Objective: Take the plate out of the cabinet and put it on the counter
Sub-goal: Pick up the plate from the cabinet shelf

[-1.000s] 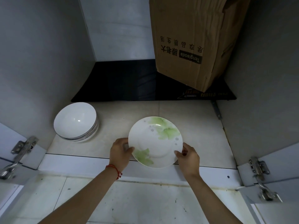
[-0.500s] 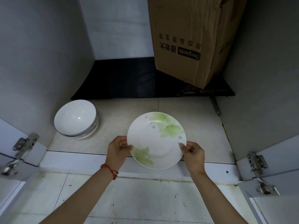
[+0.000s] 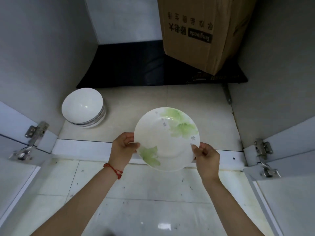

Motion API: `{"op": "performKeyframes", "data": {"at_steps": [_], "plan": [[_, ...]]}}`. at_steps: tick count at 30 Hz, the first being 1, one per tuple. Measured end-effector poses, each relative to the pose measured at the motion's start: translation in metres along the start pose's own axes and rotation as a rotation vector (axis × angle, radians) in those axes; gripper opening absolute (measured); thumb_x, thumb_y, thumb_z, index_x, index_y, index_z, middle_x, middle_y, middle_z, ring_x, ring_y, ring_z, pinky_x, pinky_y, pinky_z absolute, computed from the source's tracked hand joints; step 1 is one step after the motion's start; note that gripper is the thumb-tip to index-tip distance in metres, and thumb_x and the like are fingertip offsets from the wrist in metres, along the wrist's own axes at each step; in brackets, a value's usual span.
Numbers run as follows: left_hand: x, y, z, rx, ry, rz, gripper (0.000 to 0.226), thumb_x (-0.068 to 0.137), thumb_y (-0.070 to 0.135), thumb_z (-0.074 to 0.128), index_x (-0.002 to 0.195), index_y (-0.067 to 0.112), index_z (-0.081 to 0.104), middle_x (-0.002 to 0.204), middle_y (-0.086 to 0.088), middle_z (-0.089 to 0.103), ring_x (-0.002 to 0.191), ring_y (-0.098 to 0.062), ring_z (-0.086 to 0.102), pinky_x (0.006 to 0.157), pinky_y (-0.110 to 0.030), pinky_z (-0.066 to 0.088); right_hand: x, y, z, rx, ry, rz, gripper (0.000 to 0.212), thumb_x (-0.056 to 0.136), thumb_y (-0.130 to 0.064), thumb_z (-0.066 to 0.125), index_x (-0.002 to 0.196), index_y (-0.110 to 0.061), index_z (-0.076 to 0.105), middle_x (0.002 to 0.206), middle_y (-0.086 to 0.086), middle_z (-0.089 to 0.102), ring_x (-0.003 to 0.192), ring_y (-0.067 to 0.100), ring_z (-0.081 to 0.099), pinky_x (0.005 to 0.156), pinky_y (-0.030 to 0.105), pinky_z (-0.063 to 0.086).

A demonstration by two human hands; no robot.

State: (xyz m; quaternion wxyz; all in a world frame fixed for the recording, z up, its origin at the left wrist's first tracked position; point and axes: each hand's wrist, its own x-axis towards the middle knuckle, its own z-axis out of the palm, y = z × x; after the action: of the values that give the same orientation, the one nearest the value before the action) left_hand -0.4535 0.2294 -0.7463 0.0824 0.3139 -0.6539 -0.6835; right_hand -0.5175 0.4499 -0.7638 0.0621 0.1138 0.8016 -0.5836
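Note:
A white plate [image 3: 167, 142] with green leaf prints is held in the air over the front sill of a low open cabinet [image 3: 119, 116]. My left hand [image 3: 121, 150] grips its left rim, thumb on top; a red string is tied around that wrist. My right hand [image 3: 207, 159] grips the right rim the same way. The plate tilts slightly toward me and hangs partly over the tiled floor in front of the cabinet. No counter is in view.
A stack of white bowls [image 3: 83, 109] sits at the cabinet's front left. A tall cardboard box [image 3: 201, 31] stands on a black board [image 3: 136, 65] at the back right. Both doors are swung open, with metal hinges [image 3: 32, 137] on each side.
Both hands have drawn the plate up and toward me, from just above the cabinet floor to over the front sill. The plate looks larger and nearer. The bowls and box have not moved.

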Motion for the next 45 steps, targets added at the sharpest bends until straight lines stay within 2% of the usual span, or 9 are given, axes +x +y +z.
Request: {"op": "performKeyframes", "data": {"at_steps": [5, 9, 15, 17, 22, 26, 29, 34, 45], "plan": [[-0.035, 0.011, 0.000, 0.008, -0.024, -0.020, 0.035, 0.075, -0.021, 0.052, 0.076, 0.014, 0.057, 0.073, 0.001, 0.065, 0.056, 0.002, 0.063, 0.049, -0.015, 0.053, -0.031, -0.010, -0.025, -0.003, 0.010, 0.016, 0.024, 0.084, -0.011, 0.062, 0.076, 0.009, 0.053, 0.065, 0.013, 0.043, 0.063, 0.023, 0.038, 0.065, 0.030, 0.037], [-0.074, 0.025, -0.009, 0.048, -0.016, -0.056, 0.035, 0.075, -0.018, 0.054, 0.076, 0.016, 0.057, 0.078, 0.001, 0.064, 0.070, -0.010, 0.062, 0.056, -0.022, 0.056, -0.065, -0.024, -0.046, -0.073, 0.011, 0.008, 0.026, 0.085, -0.014, 0.062, 0.068, 0.000, 0.048, 0.063, 0.012, 0.043, 0.055, 0.011, 0.035, 0.050, 0.013, 0.034], [-0.148, 0.064, -0.029, 0.071, 0.017, -0.116, 0.035, 0.075, -0.016, 0.056, 0.076, 0.019, 0.059, 0.063, 0.012, 0.070, 0.061, 0.004, 0.064, 0.056, -0.019, 0.056, -0.126, -0.067, -0.080, -0.117, 0.002, 0.024, 0.037, 0.085, -0.010, 0.061, 0.058, -0.015, 0.036, 0.053, 0.001, 0.034, 0.045, 0.007, 0.036, 0.047, 0.013, 0.031], [-0.175, 0.083, -0.035, 0.074, 0.021, -0.134, 0.032, 0.076, -0.015, 0.056, 0.078, 0.018, 0.058, 0.070, 0.006, 0.068, 0.059, 0.006, 0.064, 0.054, -0.017, 0.055, -0.148, -0.085, -0.093, -0.135, -0.014, 0.021, 0.034, 0.085, -0.011, 0.061, 0.060, -0.012, 0.039, 0.053, 0.000, 0.033, 0.045, 0.006, 0.036, 0.047, 0.012, 0.032], [-0.235, 0.124, -0.052, 0.077, 0.060, -0.172, 0.030, 0.076, -0.013, 0.057, 0.080, 0.017, 0.058, 0.081, -0.002, 0.066, 0.066, -0.004, 0.066, 0.068, -0.033, 0.056, -0.199, -0.126, -0.121, -0.152, -0.062, 0.034, 0.032, 0.086, -0.014, 0.060, 0.061, -0.018, 0.041, 0.055, 0.000, 0.036, 0.045, 0.006, 0.037, 0.044, 0.010, 0.033], [-0.265, 0.143, -0.058, 0.076, 0.086, -0.184, 0.023, 0.076, -0.013, 0.057, 0.090, 0.005, 0.059, 0.082, -0.006, 0.066, 0.078, -0.018, 0.065, 0.062, -0.022, 0.058, -0.230, -0.150, -0.137, -0.153, -0.071, 0.033, 0.028, 0.087, -0.018, 0.060, 0.065, -0.025, 0.044, 0.058, -0.001, 0.041, 0.052, 0.012, 0.038, 0.044, 0.009, 0.034], [-0.287, 0.160, -0.062, 0.059, 0.086, -0.175, 0.024, 0.076, -0.013, 0.056, 0.085, 0.009, 0.059, 0.081, -0.004, 0.067, 0.076, -0.020, 0.065, 0.065, -0.028, 0.058, -0.251, -0.166, -0.148, -0.171, -0.040, 0.012, 0.036, 0.087, -0.017, 0.060, 0.061, -0.030, 0.039, 0.054, -0.006, 0.038, 0.045, 0.006, 0.039, 0.044, 0.008, 0.034], [-0.321, 0.194, -0.079, 0.038, 0.077, -0.165, 0.025, 0.076, -0.013, 0.056, 0.079, 0.012, 0.058, 0.081, -0.007, 0.066, 0.075, -0.018, 0.064, 0.059, -0.021, 0.058, -0.289, -0.193, -0.163, -0.150, -0.045, 0.041, 0.019, 0.087, -0.020, 0.060, 0.071, -0.022, 0.049, 0.056, -0.005, 0.041, 0.050, 0.010, 0.038, 0.046, 0.011, 0.034], [-0.402, 0.303, -0.114, 0.026, 0.111, -0.129, 0.019, 0.081, -0.004, 0.058, 0.074, 0.014, 0.060, 0.077, -0.009, 0.065, 0.070, -0.024, 0.062, 0.049, -0.018, 0.056, -0.380, -0.300, -0.207, -0.093, -0.006, 0.043, 0.035, 0.087, -0.016, 0.059, 0.059, -0.026, 0.040, 0.052, -0.005, 0.033, 0.042, 0.006, 0.033, 0.041, 0.012, 0.028]]}}
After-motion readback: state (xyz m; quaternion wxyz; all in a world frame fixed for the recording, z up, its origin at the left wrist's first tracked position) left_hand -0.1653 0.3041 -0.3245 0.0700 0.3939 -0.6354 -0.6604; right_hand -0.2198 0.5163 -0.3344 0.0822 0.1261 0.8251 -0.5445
